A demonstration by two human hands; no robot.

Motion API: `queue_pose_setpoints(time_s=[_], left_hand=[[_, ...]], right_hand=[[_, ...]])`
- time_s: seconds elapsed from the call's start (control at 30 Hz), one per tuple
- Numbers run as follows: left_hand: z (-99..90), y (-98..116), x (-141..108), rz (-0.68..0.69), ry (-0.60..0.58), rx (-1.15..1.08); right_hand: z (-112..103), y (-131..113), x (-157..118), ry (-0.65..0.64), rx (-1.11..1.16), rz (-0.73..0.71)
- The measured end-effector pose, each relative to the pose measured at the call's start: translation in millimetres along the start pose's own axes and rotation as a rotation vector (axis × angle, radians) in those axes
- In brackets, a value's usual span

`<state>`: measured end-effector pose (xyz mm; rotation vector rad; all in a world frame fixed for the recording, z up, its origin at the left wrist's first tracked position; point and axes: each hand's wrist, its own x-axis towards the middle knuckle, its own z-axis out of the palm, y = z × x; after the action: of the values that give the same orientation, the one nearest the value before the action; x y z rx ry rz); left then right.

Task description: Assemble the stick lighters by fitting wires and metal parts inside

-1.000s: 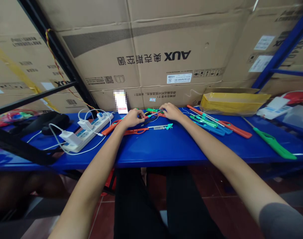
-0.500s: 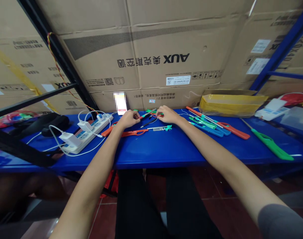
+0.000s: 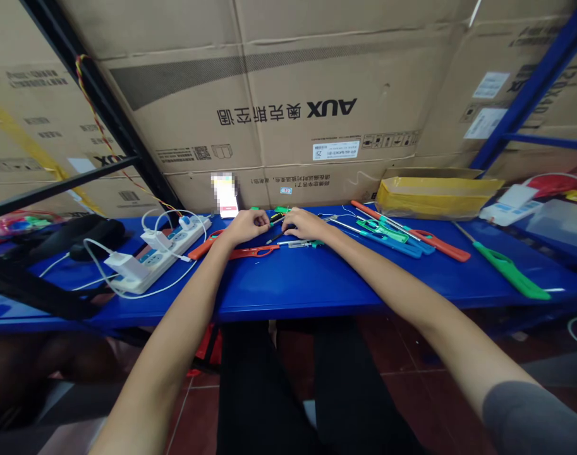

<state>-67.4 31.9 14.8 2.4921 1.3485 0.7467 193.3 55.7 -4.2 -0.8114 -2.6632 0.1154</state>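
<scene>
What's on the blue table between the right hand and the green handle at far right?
The head view shows blue handles, orange handles, a green plastic piece and thin metal rods between the right hand and the green handle.

Makeshift workshop corner: blue bench (image 3: 292, 287), cardboard cartons (image 3: 288, 76), power strip (image 3: 167, 254)

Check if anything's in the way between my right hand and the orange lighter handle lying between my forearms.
Yes: a slim dark piece lies between your right hand and the orange lighter handle. It seems low enough to reach over, though.
</scene>
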Motion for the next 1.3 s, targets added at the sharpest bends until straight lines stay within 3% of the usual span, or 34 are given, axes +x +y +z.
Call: queue_pose_setpoints(time_s=[0.2,0.47,0.67,0.97,1.07,1.23,1.3], left_hand=[[-2.9,8,-1,0.018,0.012,0.188],[2.0,7,0,0.040,-0.045,0.022],[0.6,0,1,0.035,-0.002,0.021],[-1.8,-1,-2,0.006,0.002,0.013],[-4.2,0,-3,0.009,-0.009,0.053],[-6.9,1,-4,-0.002,-0.023,0.058],[-6.6,0,-4,-0.006,-0.017,0.057]], right_hand=[[-4,-2,-5,0.124,0.004,0.105],[-4,2,-6,0.159,-0.021,0.122],[-4,3,-6,0.166,-0.065,0.083],[-9,-16,-7,0.269,0.001,0.087],[-14,-36,-3,0.188,0.168,0.028],[-18,-71,1,-0.223,0.457,-0.029],[-18,-80,0,-0.284,0.447,-0.049]])
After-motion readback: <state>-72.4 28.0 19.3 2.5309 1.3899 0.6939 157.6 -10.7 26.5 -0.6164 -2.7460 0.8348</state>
